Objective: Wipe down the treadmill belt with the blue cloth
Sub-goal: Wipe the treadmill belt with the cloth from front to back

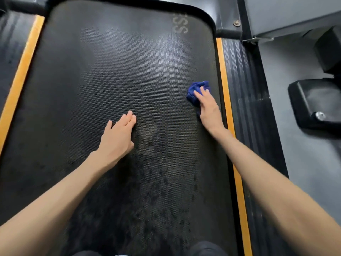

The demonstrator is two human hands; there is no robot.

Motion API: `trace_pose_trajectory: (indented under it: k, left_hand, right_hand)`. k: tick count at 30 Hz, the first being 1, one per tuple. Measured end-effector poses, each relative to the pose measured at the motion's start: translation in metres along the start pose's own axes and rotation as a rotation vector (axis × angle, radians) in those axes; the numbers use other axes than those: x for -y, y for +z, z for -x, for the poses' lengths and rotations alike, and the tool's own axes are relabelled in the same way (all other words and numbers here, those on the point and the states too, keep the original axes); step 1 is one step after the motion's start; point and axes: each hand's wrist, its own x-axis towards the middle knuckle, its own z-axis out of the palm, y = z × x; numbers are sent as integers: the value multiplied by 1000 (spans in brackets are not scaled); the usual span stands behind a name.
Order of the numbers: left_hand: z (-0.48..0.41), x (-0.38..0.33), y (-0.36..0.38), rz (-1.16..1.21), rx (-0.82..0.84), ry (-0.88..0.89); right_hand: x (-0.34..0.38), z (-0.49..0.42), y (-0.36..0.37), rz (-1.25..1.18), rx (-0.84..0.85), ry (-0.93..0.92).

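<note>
Right of centre in the frame: blue cloth [196, 89], bunched into a ball, pressed onto the treadmill belt [110, 71] by the right hand [208, 106], fingers laid nearly straight over it, not curled around. Very near the yellow edge strip [224, 80]. At the middle, left hand [118, 133] flat on the belt, palm down, fingers together, grasping nothing. Dark, damp-looking blotches [156, 172] in the lower centre, probably not yet wiped. Possible trouble from here: sliding off the loose ball under only flat pressure, leaving streaks; pushing the cloth into the gap beside the strip; shifting of the belt under the leaning left hand.
</note>
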Motion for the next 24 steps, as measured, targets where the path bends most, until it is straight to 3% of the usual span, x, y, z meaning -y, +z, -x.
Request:
trace_pose_trajectory:
  k: [7, 11, 19, 22, 24]
  left_hand:
    - [-1, -1, 1, 64, 29, -17]
    - [-4, 4, 0, 77, 67, -31]
    - [-3, 2, -4, 83, 53, -30]
    - [-1, -1, -4, 71, 31, -27]
    - [-1, -3, -3, 85, 27, -33]
  right_hand:
    - [13, 139, -5, -25, 136, -190]
    - [8, 129, -7, -1, 176, -296]
    - [13, 9, 3, -39, -69, 112]
    - [10, 46, 5, 30, 11, -147]
    - [8, 91, -1, 72, 169, -374]
